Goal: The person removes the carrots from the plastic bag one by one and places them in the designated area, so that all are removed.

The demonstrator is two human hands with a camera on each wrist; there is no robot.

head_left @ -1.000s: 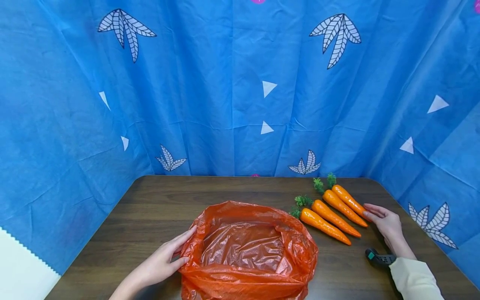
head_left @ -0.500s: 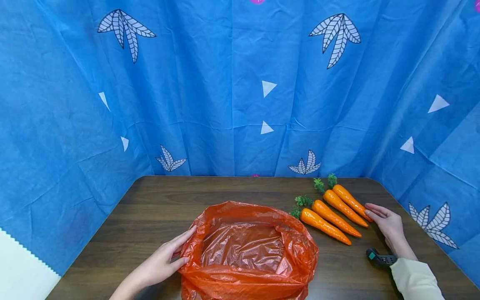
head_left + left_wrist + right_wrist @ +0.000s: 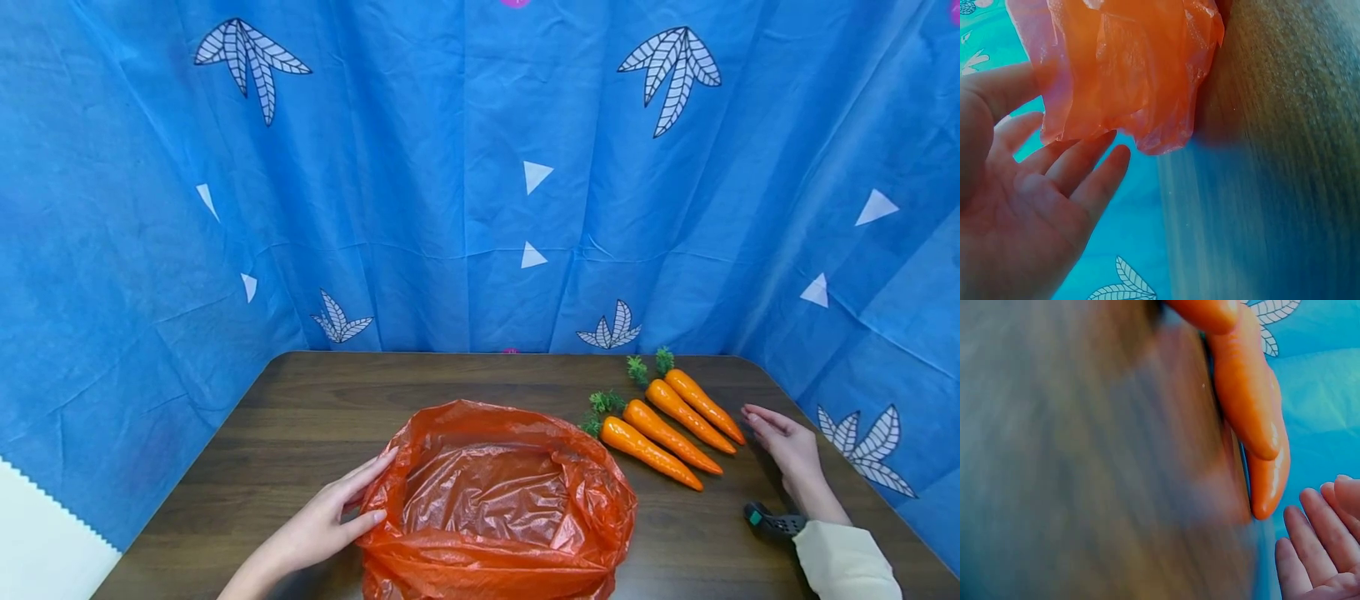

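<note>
A red plastic bag [image 3: 495, 554] stands at the table's near middle, its wide mouth spread and its inside showing. My left hand [image 3: 318, 521] touches the bag's left side with extended fingers and thumb, near the rim. In the left wrist view, relaxed fingers [image 3: 1088, 165] lie along the edge of the thin plastic. Several orange carrots with green tops lie slanted in a row to the bag's right. My right hand [image 3: 791, 454] is just right of the tip of the farthest carrot [image 3: 705, 407], apart from it, holding nothing; its loose fingers [image 3: 1310, 547] show below the carrot tips.
The dark wooden table [image 3: 315, 417] ends at a blue curtain [image 3: 465, 208] behind and on both sides. A black wrist strap [image 3: 776, 522] sits on the right wrist by a pale sleeve [image 3: 847, 558]. The nearest carrot [image 3: 648, 454] lies close to the bag's right side.
My right hand has let go of the farthest carrot's tip and drawn away to the right. The left hand has barely shifted; bag and carrots stay in place.
</note>
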